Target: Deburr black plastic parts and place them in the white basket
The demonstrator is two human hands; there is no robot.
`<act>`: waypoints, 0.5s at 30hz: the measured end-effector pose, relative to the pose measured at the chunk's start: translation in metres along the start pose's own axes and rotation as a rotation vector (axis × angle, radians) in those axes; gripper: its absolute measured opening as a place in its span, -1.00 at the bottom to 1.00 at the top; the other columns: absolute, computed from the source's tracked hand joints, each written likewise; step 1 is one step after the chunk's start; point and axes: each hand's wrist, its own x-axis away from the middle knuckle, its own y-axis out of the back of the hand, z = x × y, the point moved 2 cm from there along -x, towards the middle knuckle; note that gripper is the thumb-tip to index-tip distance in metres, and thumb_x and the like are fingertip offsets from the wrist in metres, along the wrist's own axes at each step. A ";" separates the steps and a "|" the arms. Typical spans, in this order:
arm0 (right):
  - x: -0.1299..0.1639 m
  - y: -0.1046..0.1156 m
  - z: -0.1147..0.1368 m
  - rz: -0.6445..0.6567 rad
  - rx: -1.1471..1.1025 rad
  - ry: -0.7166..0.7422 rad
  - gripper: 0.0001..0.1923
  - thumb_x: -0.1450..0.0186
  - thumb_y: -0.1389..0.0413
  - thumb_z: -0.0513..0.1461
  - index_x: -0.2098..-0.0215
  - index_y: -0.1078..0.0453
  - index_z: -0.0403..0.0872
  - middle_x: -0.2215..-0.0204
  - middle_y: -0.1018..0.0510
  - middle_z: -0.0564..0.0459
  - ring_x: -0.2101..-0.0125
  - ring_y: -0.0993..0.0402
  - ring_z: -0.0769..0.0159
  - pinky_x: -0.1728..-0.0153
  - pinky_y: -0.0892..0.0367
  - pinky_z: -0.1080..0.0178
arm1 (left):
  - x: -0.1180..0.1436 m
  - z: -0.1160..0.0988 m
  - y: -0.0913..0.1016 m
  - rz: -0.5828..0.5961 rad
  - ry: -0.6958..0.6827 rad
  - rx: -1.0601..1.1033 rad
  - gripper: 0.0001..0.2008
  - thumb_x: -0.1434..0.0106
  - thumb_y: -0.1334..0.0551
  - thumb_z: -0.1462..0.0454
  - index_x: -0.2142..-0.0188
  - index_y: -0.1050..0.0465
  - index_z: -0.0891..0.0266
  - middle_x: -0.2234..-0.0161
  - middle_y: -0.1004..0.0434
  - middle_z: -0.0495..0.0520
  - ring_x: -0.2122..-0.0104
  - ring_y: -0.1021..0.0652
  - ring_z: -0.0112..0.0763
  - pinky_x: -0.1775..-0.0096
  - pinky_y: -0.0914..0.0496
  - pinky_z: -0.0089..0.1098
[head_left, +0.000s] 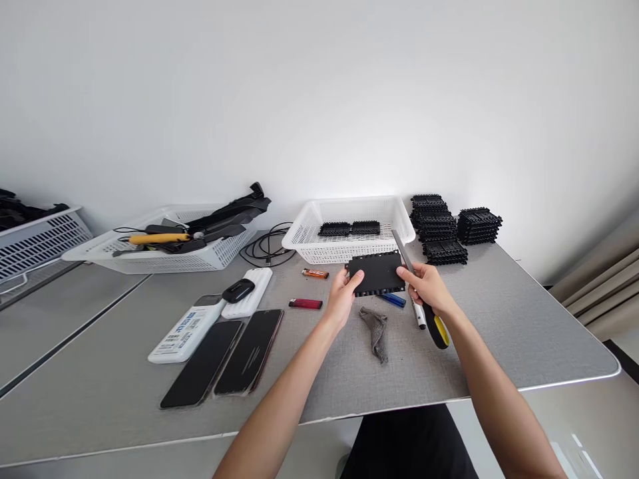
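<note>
A flat black plastic plate (377, 273) with toothed long edges is held level above the table between both hands. My left hand (342, 293) is closed on its left end, thumb on top. My right hand (428, 286) grips the right end and also has a hand file in it. The file's grey metal blade (403, 251) points away toward the basket, and its black and yellow handle (436, 327) sticks out below the palm. Under the plate lie a partly covered blue lighter (393, 300) and a crumpled grey cloth (377, 332). A white marker (418, 314) rests below the right hand.
Beyond the hands stands a white basket (299, 237) with two black toothed plates (365, 227). Stacked black plates (432, 226) are at its right. Left are phones (249, 352), power banks (187, 329), orange (315, 273) and red (305, 303) lighters, a cable (262, 247) and a tool basket (219, 251).
</note>
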 end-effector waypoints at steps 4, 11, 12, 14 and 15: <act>0.000 0.014 0.007 -0.227 0.009 0.120 -0.49 -0.26 -0.06 0.20 0.29 -0.35 -0.08 0.53 -0.38 0.10 0.73 -0.08 0.50 0.78 -0.01 0.37 | -0.001 0.001 0.002 0.038 -0.044 -0.004 -0.58 -0.09 -0.39 0.15 0.06 -0.45 0.20 0.07 -0.58 0.14 -0.02 -0.52 -0.15 -0.10 -0.33 -0.16; 0.005 0.040 0.017 -0.436 0.524 0.346 -0.50 -0.42 0.20 0.12 0.46 -0.20 -0.03 0.63 -0.25 0.13 0.61 -0.14 0.38 0.56 -0.05 0.33 | -0.002 0.000 0.002 0.054 -0.110 -0.007 -0.52 -0.13 -0.34 0.12 -0.03 -0.36 0.12 -0.06 -0.48 0.15 -0.08 -0.46 -0.10 -0.03 -0.40 -0.12; 0.005 0.042 0.018 -0.451 0.654 0.339 -0.50 -0.43 0.20 0.09 0.48 -0.20 -0.04 0.63 -0.26 0.12 0.59 -0.14 0.37 0.53 -0.03 0.32 | -0.002 0.000 0.002 0.064 -0.116 0.002 -0.52 -0.14 -0.33 0.13 -0.05 -0.34 0.11 -0.08 -0.46 0.15 -0.09 -0.45 -0.10 -0.02 -0.41 -0.12; 0.006 0.043 0.017 -0.446 0.815 0.310 -0.51 -0.44 0.20 0.06 0.50 -0.21 -0.04 0.65 -0.27 0.12 0.58 -0.14 0.35 0.50 0.00 0.31 | -0.002 0.001 0.003 0.084 -0.126 -0.003 -0.52 -0.14 -0.31 0.16 -0.06 -0.30 0.09 -0.10 -0.43 0.14 -0.10 -0.44 -0.12 -0.01 -0.42 -0.14; 0.005 0.042 0.017 -0.432 0.846 0.305 -0.50 -0.44 0.20 0.06 0.51 -0.20 -0.04 0.66 -0.27 0.12 0.59 -0.13 0.35 0.50 0.01 0.30 | -0.003 0.002 0.003 0.088 -0.130 -0.013 -0.51 -0.13 -0.31 0.19 -0.06 -0.29 0.09 -0.10 -0.43 0.13 -0.10 -0.44 -0.13 0.00 -0.42 -0.15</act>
